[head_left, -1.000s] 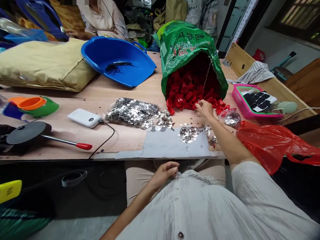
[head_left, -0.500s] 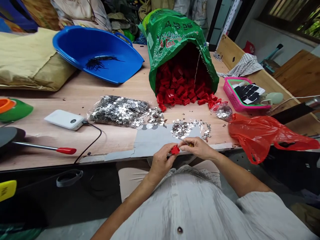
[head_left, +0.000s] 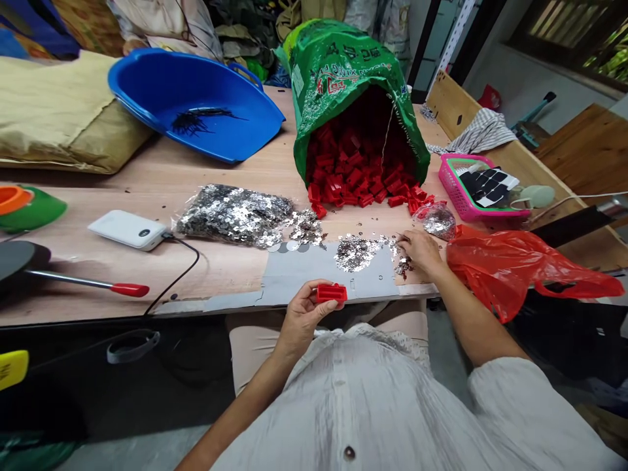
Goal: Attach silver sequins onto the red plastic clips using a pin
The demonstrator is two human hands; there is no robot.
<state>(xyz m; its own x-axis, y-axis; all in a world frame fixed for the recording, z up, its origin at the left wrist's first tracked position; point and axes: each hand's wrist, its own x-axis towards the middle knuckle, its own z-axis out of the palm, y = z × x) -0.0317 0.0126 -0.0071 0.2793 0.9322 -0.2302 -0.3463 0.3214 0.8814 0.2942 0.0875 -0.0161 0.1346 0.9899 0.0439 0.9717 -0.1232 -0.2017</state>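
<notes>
Left hand [head_left: 305,315] pinches red plastic housing [head_left: 332,294], hollow side exposed, likely for access; right hand [head_left: 420,252], two o'clock, fingers bunched at small metal pieces [head_left: 403,267], hold unclear

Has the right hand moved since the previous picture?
Yes: the right hand went forward and rightward, from the near edge of the grey sheet to its right.

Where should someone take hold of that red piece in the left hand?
Probably by the end of the red piece toward the person's right, coming from that side. It juts out uncovered, while the left hand has its grip on the opposite end, thumb along the near edge.
</notes>
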